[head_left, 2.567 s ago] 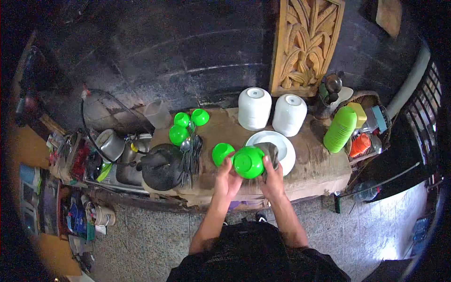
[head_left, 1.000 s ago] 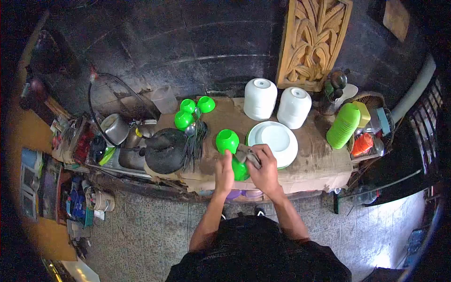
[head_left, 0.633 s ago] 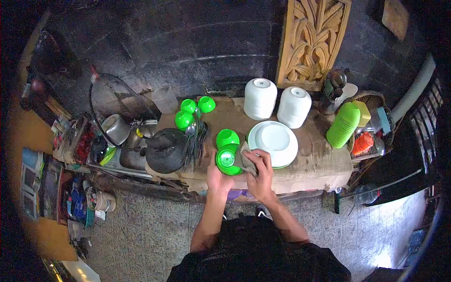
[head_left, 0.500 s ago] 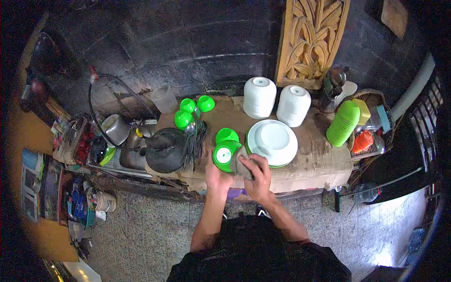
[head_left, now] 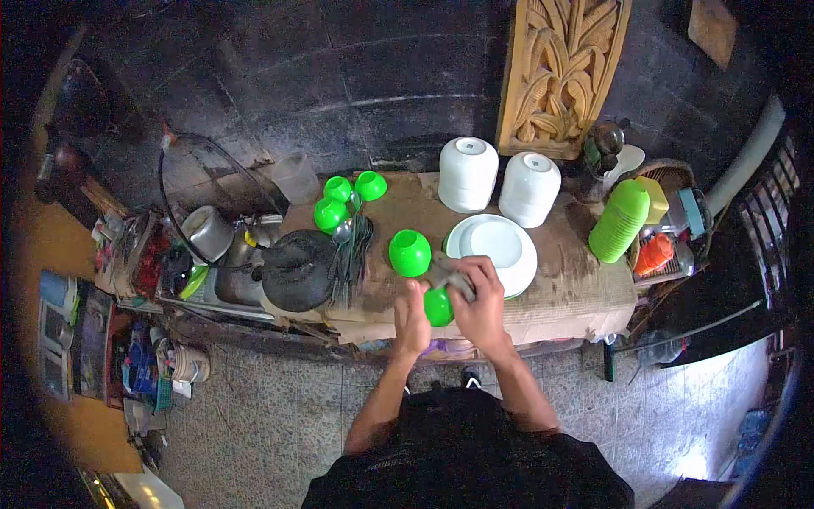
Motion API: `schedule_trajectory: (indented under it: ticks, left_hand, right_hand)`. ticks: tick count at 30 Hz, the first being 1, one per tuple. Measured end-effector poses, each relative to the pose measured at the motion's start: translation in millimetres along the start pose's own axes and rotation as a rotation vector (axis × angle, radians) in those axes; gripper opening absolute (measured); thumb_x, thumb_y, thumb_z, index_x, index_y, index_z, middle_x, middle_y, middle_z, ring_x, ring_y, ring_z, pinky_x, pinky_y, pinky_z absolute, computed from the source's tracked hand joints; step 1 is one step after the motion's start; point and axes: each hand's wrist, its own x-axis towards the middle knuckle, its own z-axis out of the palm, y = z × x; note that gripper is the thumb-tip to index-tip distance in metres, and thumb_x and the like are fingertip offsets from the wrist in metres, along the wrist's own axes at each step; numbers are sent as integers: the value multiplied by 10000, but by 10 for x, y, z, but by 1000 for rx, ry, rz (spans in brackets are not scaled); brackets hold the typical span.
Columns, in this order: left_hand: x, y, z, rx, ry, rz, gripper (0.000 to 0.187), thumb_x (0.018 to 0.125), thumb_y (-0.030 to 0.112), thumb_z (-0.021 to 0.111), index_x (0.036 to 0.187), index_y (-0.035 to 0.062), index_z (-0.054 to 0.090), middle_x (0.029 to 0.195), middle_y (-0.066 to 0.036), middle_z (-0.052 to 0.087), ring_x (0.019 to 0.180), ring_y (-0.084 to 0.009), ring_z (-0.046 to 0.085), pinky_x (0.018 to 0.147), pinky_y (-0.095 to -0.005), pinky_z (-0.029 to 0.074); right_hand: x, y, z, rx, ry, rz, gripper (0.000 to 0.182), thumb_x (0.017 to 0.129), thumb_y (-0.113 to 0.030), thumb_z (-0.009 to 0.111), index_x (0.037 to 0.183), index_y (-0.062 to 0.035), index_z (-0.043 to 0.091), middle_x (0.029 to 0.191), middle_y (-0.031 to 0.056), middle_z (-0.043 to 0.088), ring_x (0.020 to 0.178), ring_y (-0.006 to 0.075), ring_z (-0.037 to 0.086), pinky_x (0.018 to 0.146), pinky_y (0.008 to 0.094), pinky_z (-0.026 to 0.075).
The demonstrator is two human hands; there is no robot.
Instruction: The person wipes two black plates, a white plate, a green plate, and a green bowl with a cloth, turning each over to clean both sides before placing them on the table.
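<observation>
Hands (head_left: pixel 413 316) (head_left: pixel 480 304) grip green bowl (head_left: pixel 437 307) (cloth (head_left: pixel 449 274) pressed on).

rough home kitchen, dishwashing corner. soot-dark wall (head_left: pixel 339 76) behind desk (head_left: pixel 577 288) covered in worn brown sheet. white plates (head_left: pixel 496 246), two upturned white bowl stacks (head_left: pixel 496 174), green cups (head_left: pixel 348 195), stacked green tumblers (head_left: pixel 619 220) stand on it. black kettle (head_left: pixel 292 271) beside spoon bundle (head_left: pixel 349 250). metal sink (head_left: pixel 233 280) with steel pot (head_left: pixel 206 233) at left. basket of plastic ware (head_left: pixel 670 229) at right. carved wooden panel (head_left: pixel 560 72) leans on wall. speckled tile floor (head_left: pixel 254 416).
</observation>
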Motion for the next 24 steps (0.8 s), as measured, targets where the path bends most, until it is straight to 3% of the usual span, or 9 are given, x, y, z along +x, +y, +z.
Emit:
schedule_trajectory:
  ticks: [1,5,11,13,16,18,20,22,24]
  left_hand:
    - [13,19,-32,-49,-45,-6,548,1112,495,438,740,95,489,726,74,422,667,-57,390,575,-291,316]
    - [99,172,-136,-192,-107,-133,349,1031,268,664,730,103,600,694,82,520,640,-12,465,566,-246,355]
    - [139,62,-182,-648,-86,-502,199,1006,262,671,978,64,669,815,-2,659,734,-108,640,670,-299,515]
    - [153,-37,-182,-747,-77,-590,231,1002,276,668,1059,52,663,860,-30,682,769,-140,670,708,-328,551]
    - [145,14,-103,-890,-153,-298,456,992,391,642,1260,24,613,1188,-116,671,1081,-244,668,926,-389,550]
    - [150,141,-23,-381,-239,264,661,950,443,694,1428,22,516,1434,-120,557,1272,-257,577,1077,-422,482]
    - [162,134,-99,-30,-334,275,807,873,441,802,1483,21,480,1497,-134,511,1333,-263,540,1129,-431,444]
    - [150,267,-55,291,-370,511,876,796,382,886,1480,10,485,1529,-170,492,1415,-291,477,1171,-463,388]
    - [132,186,-76,185,-359,436,846,757,248,928,1449,0,509,1470,-177,549,1376,-271,513,1155,-434,402]
  right_hand:
    - [0,86,-28,-17,-40,48,308,848,-30,743,1150,0,693,1062,188,672,886,323,689,774,427,552]
    - [26,88,-191,179,-286,475,382,879,-164,804,1194,16,683,1111,182,714,972,232,693,845,400,555]
    - [-110,275,-257,521,-583,648,719,836,-342,881,1370,35,581,1253,128,693,1118,196,652,983,373,532]
    - [-144,99,-261,672,-466,790,682,851,-312,868,1369,18,572,1226,122,684,1075,178,659,865,343,552]
    - [-122,82,-202,946,-269,1013,581,893,-304,830,1338,-36,567,1142,77,667,929,132,646,628,271,520]
    - [-62,107,-238,1074,-179,1095,517,921,-326,804,1308,-74,572,1085,38,660,827,102,625,509,228,468]
    - [15,77,-297,1310,-249,1117,411,967,-364,747,1252,-112,593,1013,10,639,696,58,556,400,180,295]
    - [-4,171,-169,1249,-162,1133,410,989,-396,710,1267,-119,593,1032,16,647,676,54,567,388,179,293]
    - [-17,144,-144,1263,-142,1085,412,1006,-388,690,1301,-121,580,1033,10,650,734,59,590,464,198,390]
